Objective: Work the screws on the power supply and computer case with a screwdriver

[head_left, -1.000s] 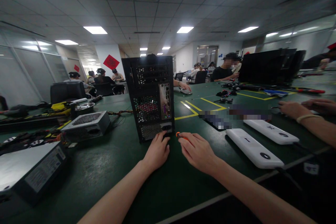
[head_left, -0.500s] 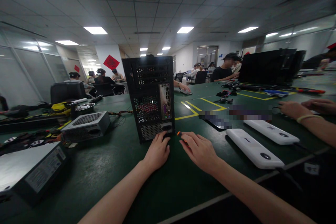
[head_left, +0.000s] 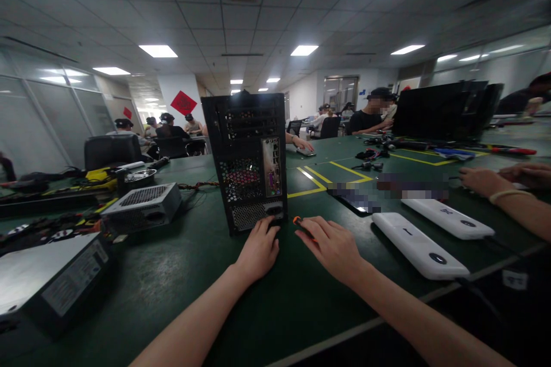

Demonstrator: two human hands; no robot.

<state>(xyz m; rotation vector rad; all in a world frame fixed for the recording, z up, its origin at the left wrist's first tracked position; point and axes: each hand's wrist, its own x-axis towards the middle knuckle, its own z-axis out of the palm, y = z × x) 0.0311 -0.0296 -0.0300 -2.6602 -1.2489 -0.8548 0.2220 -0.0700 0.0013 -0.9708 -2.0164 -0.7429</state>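
A black desktop computer case (head_left: 249, 152) stands upright on the green table, its rear panel with ports and perforated vents facing me. My left hand (head_left: 259, 246) lies palm down at the foot of the case, fingers stretched out and apart, fingertips at the lower edge under the power socket. Just to the right, my right hand (head_left: 331, 243) is closed round a slim screwdriver (head_left: 297, 221) with an orange-and-black handle. Only its orange end and a bit of the side show; the rest is hidden by my fingers.
Two power supply units, one nearer (head_left: 47, 275) and one farther (head_left: 144, 206), sit at left beside cables. At right lie a phone (head_left: 355, 200) and two white power strips (head_left: 419, 245) (head_left: 447, 218). A co-worker's hands (head_left: 486, 180) are at far right; another person's hand (head_left: 301, 142) shows behind the case.
My right hand and the screwdriver have shifted very slightly to the right. My left hand and the case have hardly moved; the view has shifted a little.
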